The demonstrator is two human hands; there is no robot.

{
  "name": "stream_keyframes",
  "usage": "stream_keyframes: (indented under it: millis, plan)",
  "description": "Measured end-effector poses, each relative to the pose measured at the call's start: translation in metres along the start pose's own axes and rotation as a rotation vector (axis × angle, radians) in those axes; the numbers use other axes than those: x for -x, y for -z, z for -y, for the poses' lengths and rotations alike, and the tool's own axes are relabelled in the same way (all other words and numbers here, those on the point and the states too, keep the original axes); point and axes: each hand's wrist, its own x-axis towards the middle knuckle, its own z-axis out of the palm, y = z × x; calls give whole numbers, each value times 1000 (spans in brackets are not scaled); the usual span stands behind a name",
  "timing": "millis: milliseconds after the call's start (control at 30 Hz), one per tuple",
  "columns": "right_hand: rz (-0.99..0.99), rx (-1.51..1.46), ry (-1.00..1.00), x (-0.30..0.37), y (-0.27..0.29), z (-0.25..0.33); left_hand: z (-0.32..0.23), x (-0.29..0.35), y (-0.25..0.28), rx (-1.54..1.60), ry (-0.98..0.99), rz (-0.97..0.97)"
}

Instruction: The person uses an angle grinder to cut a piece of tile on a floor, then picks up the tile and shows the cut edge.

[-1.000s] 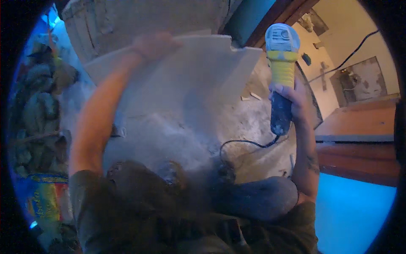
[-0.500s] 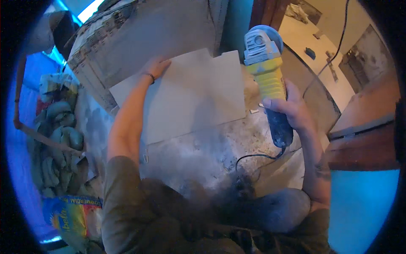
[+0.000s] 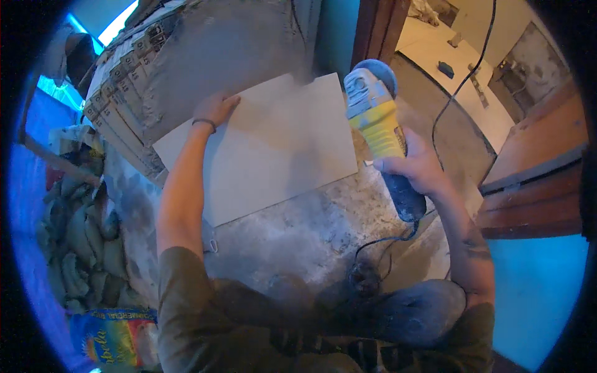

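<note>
A large pale tile (image 3: 280,155) with a small notch in its far edge lies tilted before me on the dusty floor. My left hand (image 3: 216,113), with a bracelet at the wrist, grips the tile's far left edge. In my right hand (image 3: 420,163) is an angle grinder (image 3: 384,132) with a yellow body, a dusty grey head and a dark rear grip. The grinder points away from me, just beyond the tile's right edge, and its disc (image 3: 380,74) is apart from the tile. Dust hangs over the notch and partly blurs it.
Stacked tile boxes (image 3: 118,102) stand at the far left. Grey rubble-like lumps (image 3: 81,242) and a colourful bag (image 3: 115,339) lie along the left. A black cord (image 3: 398,238) trails from the grinder. Wooden door parts (image 3: 535,193) stand at the right.
The grinder has shifted slightly left and down, nearer the tile's right edge. The whole view has shifted a little. My left hand keeps its place on the tile.
</note>
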Motion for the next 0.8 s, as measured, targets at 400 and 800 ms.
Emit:
stream_keyframes:
  millis: [400,800]
  plan:
    - [69,190,-20,-8,-33,3,-22,21,12,-101,11,24]
    - [-63,525,89,-34,-84,-12,-213,187,-106,1903,427,100]
